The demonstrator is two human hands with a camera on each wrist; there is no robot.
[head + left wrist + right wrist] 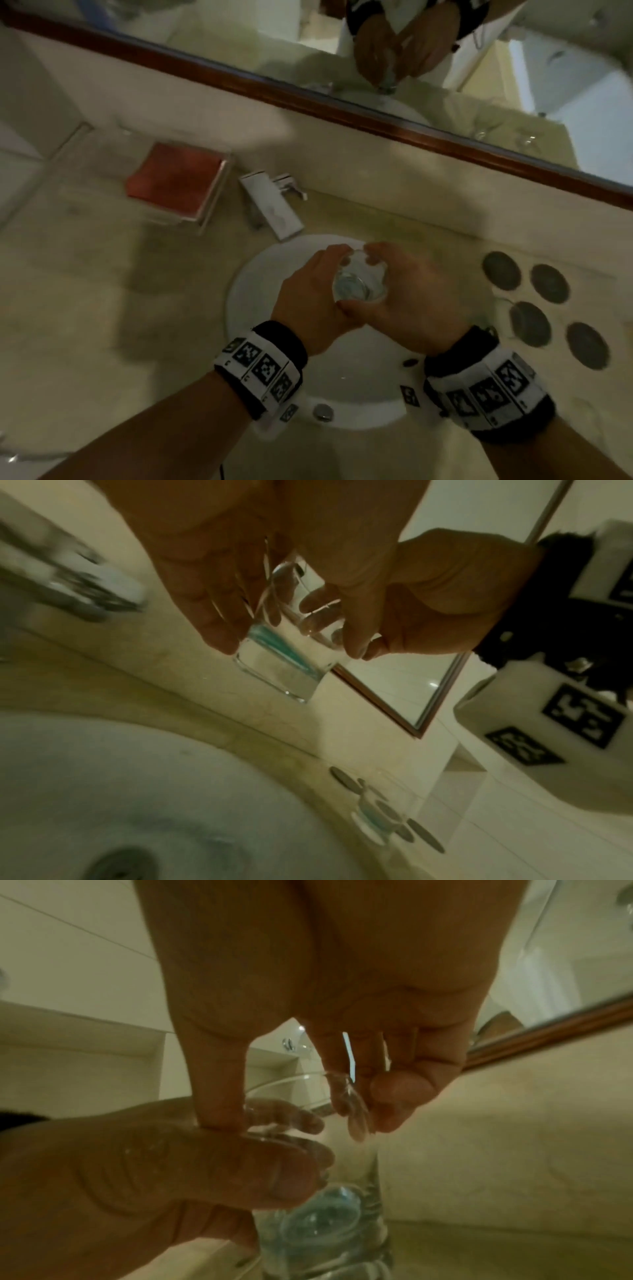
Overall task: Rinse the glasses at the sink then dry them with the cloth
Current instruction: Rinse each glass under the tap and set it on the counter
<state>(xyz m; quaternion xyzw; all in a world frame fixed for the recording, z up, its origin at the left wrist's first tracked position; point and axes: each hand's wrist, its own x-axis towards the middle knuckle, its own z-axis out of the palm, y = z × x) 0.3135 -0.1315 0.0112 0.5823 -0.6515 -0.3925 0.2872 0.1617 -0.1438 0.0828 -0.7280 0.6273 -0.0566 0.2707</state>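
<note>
Above the sink (260, 274), clear wet glass (358, 282) in both hands' curled grip.

Beige countertop (85, 308) with coasters (501, 270), red cloth (174, 180)

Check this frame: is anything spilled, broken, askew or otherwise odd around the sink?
Nothing stands out. Both hands, left hand and right hand, hold one clear glass over the white basin; it looks intact. The red cloth lies folded in its clear tray left of the faucet. No spill is visible, though the frames are blurred.
</note>
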